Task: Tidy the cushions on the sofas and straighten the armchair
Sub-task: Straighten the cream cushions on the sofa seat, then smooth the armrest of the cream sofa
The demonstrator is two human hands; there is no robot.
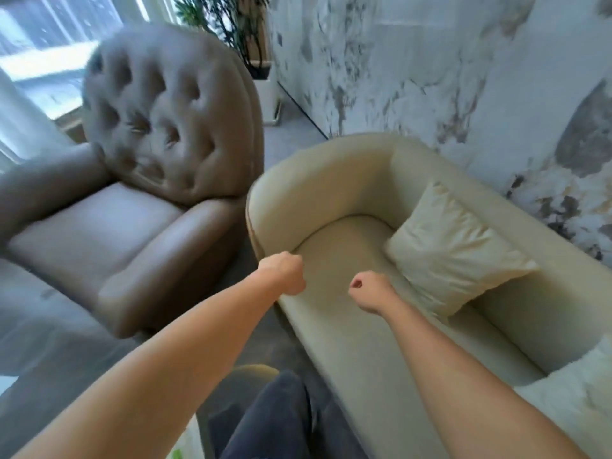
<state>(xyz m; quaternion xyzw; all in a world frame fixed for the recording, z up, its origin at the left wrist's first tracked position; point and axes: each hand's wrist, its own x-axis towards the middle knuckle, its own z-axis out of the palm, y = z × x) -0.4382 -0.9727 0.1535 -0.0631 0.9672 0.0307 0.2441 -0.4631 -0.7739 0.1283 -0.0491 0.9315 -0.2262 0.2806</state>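
Note:
A cream sofa (pixel 334 180) fills the right half of the view. A cream cushion (pixel 453 250) leans against its backrest, tilted on one corner. Part of a white fluffy cushion (pixel 576 389) shows at the lower right edge. To the left stands a brown tufted leather armchair (pixel 99 236), blurred. My left hand (pixel 286 274) is a closed fist over the sofa seat's left front edge, holding nothing. My right hand (pixel 369 291) is also fisted and empty, above the seat, just left of the cream cushion.
A marbled wall (pixel 463 67) runs behind the sofa. A potted plant in a white planter (pixel 265 91) stands in the far corner behind the armchair. A bright window (pixel 39 51) is at upper left. My dark trouser leg (pixel 278 419) shows at the bottom.

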